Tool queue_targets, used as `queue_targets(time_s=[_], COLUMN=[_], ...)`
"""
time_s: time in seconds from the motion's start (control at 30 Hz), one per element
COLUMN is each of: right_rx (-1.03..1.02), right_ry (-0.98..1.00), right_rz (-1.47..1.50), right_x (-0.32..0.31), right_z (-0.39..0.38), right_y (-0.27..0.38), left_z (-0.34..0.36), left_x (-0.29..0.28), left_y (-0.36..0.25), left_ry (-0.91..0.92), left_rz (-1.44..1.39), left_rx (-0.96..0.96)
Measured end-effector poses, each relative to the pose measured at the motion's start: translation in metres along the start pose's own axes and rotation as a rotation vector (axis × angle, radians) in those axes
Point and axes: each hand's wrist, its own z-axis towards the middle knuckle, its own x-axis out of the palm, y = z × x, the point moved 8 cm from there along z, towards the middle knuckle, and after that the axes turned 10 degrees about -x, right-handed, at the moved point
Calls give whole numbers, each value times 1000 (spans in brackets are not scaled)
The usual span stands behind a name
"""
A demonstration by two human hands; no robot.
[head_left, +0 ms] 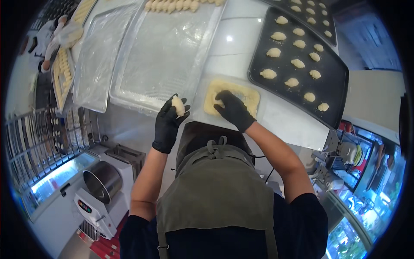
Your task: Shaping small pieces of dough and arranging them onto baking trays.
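Both of my hands wear black gloves. My left hand [169, 123] is closed on a pale, rolled piece of dough [177, 105], held upright between thumb and fingers by the near edge of a plastic-lined tray [159, 56]. My right hand [234, 110] reaches into a shallow container [254, 96] of yellow crumbs [235, 87]. Its fingers curl down over a pale piece of dough [219, 102], mostly hidden beneath them. On the right, a black baking tray [286, 96] bears several shaped dough pieces [297, 63] in spaced rows.
More rolled dough [171, 5] lines the lined tray's far end. Left of it lies another plastic-covered tray [97, 56]. A second black tray [321, 30] is at the far right. A person [45, 36] works at far left. A mixer with a steel bowl [102, 181] stands lower left, near a metal rack [43, 142].
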Motion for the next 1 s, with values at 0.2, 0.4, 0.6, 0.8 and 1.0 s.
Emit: queue_targets(time_s=[0.2, 0.4, 0.6, 0.8, 1.0], right_rx=[-83, -171, -175, -50, -58], right_ry=[-172, -49, 67, 180, 227], right_rz=[-5, 22, 37, -80, -11], right_x=[-6, 3, -1, 3, 12], right_z=[3, 4, 8, 9, 9], right_y=[-3, 10, 11, 1, 14], left_z=[21, 32, 38, 37, 40], left_x=[18, 27, 26, 31, 25], left_y=[60, 63, 66, 61, 67], left_ry=[90, 121, 183, 198, 267], left_rz=[37, -20, 54, 93, -145], left_rx=[52, 153, 150, 156, 47])
